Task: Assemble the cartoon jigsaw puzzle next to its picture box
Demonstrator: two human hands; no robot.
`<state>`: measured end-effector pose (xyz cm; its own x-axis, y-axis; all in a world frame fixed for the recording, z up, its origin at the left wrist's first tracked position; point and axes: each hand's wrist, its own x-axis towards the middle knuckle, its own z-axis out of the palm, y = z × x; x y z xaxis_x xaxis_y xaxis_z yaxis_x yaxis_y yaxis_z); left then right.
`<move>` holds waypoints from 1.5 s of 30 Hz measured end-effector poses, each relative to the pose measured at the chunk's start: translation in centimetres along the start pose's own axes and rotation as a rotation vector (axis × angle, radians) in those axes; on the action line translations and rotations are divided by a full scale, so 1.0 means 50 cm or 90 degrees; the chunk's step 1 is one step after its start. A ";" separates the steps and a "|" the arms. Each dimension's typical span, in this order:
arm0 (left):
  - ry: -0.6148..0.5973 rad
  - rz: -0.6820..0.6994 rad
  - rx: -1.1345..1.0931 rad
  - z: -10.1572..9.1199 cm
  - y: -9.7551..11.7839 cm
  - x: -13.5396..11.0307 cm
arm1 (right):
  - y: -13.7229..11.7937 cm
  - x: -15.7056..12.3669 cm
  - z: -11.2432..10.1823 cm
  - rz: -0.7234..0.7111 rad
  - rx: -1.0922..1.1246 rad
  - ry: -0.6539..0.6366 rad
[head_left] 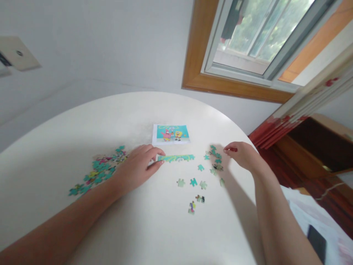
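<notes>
My left hand rests on the white table, its thumb and forefinger closed about the left end of a joined strip of jigsaw puzzle. This strip is turquoise with yellow-green lines. Directly behind it lies a printed reference picture of cartoon figures. To the right, my right hand hovers with fingertips pinched together beside a small cluster of turquoise puzzle pieces; anything between them is too small to make out. Several pale green and turquoise loose pieces are scattered in front of the strip.
A larger heap of mixed puzzle pieces lies left of my left hand, partly hidden by that arm. The round table curves away toward the wall. A wood-framed window and a curtain are beyond its right edge.
</notes>
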<state>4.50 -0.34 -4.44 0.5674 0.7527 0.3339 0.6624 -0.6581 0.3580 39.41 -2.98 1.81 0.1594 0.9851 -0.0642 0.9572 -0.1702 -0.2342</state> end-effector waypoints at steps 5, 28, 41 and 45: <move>0.000 -0.002 0.003 0.000 -0.002 -0.001 | -0.034 -0.013 0.002 -0.048 0.025 -0.026; -0.014 -0.006 0.006 0.000 0.000 -0.002 | -0.096 -0.007 0.065 -0.208 0.136 -0.056; -0.008 -0.005 -0.007 -0.001 0.002 0.000 | -0.108 -0.011 0.060 -0.215 0.181 -0.045; -0.009 -0.003 0.002 0.000 0.000 -0.001 | -0.071 -0.012 0.046 -0.198 0.175 -0.095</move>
<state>4.47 -0.38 -4.48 0.5716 0.7559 0.3193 0.6664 -0.6547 0.3567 35.38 -3.04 0.44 -0.1820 0.9797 -0.0837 0.8508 0.1142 -0.5130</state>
